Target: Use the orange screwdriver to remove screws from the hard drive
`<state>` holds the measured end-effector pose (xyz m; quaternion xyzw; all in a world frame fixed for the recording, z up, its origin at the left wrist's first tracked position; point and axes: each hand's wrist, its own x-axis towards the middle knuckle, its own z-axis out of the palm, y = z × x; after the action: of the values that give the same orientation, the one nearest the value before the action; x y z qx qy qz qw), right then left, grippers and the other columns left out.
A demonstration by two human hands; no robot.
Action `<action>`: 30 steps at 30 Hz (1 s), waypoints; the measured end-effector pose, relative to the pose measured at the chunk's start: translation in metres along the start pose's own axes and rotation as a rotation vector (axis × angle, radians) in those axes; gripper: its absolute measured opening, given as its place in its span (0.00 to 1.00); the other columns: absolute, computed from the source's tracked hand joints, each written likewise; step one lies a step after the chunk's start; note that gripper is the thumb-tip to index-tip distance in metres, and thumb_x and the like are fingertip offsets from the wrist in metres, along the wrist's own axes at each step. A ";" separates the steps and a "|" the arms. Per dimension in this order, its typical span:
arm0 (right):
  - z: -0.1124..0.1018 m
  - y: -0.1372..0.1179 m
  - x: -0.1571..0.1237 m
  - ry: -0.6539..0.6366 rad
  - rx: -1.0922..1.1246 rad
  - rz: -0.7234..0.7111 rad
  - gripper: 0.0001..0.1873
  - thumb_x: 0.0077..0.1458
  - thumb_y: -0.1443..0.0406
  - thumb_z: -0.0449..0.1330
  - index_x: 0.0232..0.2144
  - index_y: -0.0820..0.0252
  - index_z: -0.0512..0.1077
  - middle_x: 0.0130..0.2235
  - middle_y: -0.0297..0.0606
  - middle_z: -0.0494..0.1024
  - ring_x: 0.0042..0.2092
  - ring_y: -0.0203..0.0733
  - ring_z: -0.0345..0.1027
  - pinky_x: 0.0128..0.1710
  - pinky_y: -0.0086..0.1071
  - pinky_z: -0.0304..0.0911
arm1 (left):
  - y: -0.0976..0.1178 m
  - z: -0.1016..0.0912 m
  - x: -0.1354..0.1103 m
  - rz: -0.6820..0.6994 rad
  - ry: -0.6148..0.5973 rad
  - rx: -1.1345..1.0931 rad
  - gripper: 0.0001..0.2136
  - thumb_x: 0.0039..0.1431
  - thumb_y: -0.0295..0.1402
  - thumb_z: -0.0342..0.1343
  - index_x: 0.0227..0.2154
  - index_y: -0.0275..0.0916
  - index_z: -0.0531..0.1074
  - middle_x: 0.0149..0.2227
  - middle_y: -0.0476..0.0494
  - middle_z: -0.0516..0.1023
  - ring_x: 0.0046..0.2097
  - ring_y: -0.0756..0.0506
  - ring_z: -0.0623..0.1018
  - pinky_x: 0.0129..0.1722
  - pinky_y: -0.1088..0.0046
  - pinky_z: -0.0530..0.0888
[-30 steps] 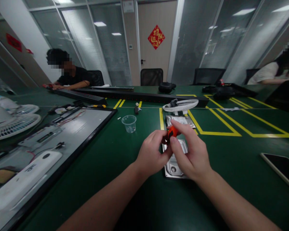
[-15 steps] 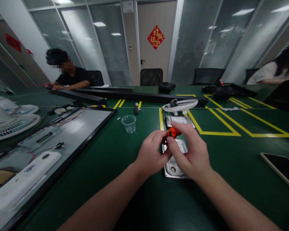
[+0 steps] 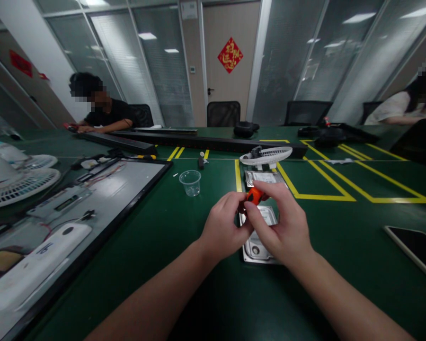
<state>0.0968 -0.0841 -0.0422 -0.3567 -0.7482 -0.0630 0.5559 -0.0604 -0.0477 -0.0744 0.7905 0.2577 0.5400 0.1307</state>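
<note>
Green table (image 3: pixel 177 289), its bare front giving both forearms room. A large flat panel (image 3: pixel 135 177) lies to the left, well apart from the hands. Left hand (image 3: pixel 224 229): fingers drawn together beside the tool; cannot tell whether they grip anything, though they probably steady its lower part. Right hand (image 3: pixel 287 225): thumb and fingers clamped on an orange-and-black handle (image 3: pixel 254 196), a fingertip hold that likely suits fine turning. Silver hard drive (image 3: pixel 256 254) lies flat on the table below the hands, presumably set square to the body for easy reach; a second drive (image 3: pixel 264 177) lies just beyond. Drive looks metallic, with a pale label and a round recess near its closer end. Handle is short and bright, held above the drive; its tip is hidden.
</note>
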 end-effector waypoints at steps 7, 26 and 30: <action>-0.001 -0.001 -0.002 -0.065 0.043 0.008 0.28 0.68 0.71 0.58 0.67 0.53 0.66 0.54 0.44 0.80 0.54 0.50 0.75 0.53 0.48 0.73 | 0.002 0.000 0.003 0.011 -0.017 0.006 0.05 0.66 0.28 0.58 0.43 0.40 0.69 0.37 0.45 0.77 0.38 0.45 0.76 0.39 0.68 0.75; -0.001 -0.001 -0.002 -0.057 0.046 0.012 0.27 0.68 0.70 0.57 0.67 0.53 0.66 0.52 0.44 0.80 0.54 0.50 0.76 0.53 0.48 0.74 | 0.002 0.000 0.002 0.013 -0.023 0.005 0.05 0.65 0.28 0.58 0.42 0.40 0.69 0.37 0.45 0.77 0.38 0.45 0.76 0.38 0.68 0.74; 0.000 -0.001 0.000 -0.013 0.016 0.014 0.24 0.66 0.70 0.61 0.63 0.54 0.69 0.49 0.43 0.79 0.50 0.49 0.75 0.50 0.47 0.74 | 0.002 0.000 0.001 -0.007 -0.002 -0.011 0.12 0.62 0.27 0.60 0.47 0.40 0.70 0.40 0.45 0.78 0.39 0.45 0.78 0.40 0.67 0.76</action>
<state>0.0963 -0.0850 -0.0424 -0.3578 -0.7496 -0.0508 0.5545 -0.0598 -0.0489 -0.0728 0.7894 0.2575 0.5401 0.1372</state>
